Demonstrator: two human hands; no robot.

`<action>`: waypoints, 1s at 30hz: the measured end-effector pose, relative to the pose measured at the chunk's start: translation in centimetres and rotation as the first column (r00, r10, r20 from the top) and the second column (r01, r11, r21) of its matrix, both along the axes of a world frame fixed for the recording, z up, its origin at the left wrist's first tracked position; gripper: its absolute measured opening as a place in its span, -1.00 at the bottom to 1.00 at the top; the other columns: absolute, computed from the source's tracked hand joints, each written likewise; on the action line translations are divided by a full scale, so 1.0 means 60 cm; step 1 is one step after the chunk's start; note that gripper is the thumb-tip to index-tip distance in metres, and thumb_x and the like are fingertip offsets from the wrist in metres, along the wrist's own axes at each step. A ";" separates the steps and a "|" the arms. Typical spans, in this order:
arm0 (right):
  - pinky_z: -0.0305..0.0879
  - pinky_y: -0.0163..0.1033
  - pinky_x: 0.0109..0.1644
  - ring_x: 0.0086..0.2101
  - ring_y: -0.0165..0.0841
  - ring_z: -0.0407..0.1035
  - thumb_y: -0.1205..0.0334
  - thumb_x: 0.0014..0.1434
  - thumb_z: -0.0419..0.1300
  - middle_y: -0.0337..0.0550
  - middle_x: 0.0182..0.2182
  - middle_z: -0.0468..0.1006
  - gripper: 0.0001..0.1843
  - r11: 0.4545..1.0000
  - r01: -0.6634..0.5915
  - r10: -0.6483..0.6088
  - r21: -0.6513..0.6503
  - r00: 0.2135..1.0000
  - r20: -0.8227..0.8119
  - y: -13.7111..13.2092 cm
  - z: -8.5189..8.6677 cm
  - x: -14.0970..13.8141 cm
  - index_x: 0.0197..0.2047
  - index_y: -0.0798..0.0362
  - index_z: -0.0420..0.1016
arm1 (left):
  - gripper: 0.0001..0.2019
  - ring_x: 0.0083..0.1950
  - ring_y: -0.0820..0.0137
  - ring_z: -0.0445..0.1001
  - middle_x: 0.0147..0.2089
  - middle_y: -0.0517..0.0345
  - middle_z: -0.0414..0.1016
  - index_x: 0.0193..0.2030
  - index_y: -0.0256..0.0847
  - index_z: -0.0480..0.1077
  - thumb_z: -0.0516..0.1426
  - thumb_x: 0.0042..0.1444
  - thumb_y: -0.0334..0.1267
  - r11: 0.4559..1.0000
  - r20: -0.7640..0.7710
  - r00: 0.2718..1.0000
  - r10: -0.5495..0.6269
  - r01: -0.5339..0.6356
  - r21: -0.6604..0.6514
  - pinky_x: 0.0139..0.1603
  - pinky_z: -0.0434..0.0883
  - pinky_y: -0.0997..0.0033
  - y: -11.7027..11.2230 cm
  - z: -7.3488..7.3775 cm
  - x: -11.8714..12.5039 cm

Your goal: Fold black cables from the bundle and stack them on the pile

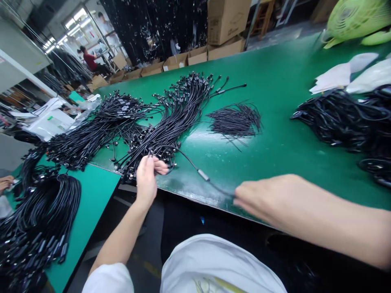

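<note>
A black cable with a grey sleeve partway along runs between my two hands above the near edge of the green table. My left hand is closed on its left part, beside the near end of a large bundle of black cables. On the right, my right hand pinches the other part of the cable; motion blurs this hand, and its fingertips are partly hidden. Beyond the cable lies a loose pile of thin black ties.
Another cable bundle lies to the left, with looped cables on the side table. Coiled cables and white sheets are at right, near a green fan. A co-worker's hand shows at far left; cardboard boxes stand behind.
</note>
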State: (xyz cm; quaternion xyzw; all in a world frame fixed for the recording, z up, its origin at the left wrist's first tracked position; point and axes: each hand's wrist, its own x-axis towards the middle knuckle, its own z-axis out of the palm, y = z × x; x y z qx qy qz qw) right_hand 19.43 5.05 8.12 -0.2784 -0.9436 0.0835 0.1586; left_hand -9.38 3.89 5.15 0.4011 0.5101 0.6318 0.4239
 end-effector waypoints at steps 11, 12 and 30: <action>0.15 -0.32 -0.35 -0.38 -0.39 0.36 0.05 0.23 0.16 -0.14 -0.37 0.52 -0.75 0.986 0.144 -0.166 -0.084 0.881 -0.442 0.060 0.015 -0.078 -0.31 0.07 0.44 | -0.70 -0.48 0.48 0.22 -0.54 0.28 0.18 -0.20 -0.21 0.42 0.16 0.17 0.01 0.838 0.138 0.828 -0.543 0.546 0.019 -0.31 0.34 0.38 -0.027 0.003 0.084; 0.19 -0.30 -0.30 -0.32 -0.35 0.37 0.01 0.18 0.22 -0.10 -0.30 0.52 -0.72 0.979 0.171 -0.203 -0.109 0.840 -0.504 0.065 0.002 -0.078 -0.23 0.08 0.44 | -0.72 -0.49 0.51 0.18 -0.54 0.30 0.15 -0.23 -0.21 0.41 0.18 0.16 -0.01 0.856 0.188 0.839 -0.510 0.516 0.020 -0.33 0.33 0.41 -0.023 0.005 0.084; 0.11 -0.34 -0.41 -0.51 -0.49 0.13 -0.01 0.29 0.05 -0.35 -0.50 0.23 -0.72 0.655 -0.011 -0.619 -0.756 0.566 -0.544 0.044 -0.104 -0.111 -0.30 0.01 0.16 | -0.65 -0.18 0.40 0.41 -0.38 0.17 0.27 -0.34 -0.25 0.33 -0.08 0.35 -0.07 0.868 0.718 0.616 -0.324 0.496 -0.033 0.03 0.39 0.28 -0.019 -0.024 0.139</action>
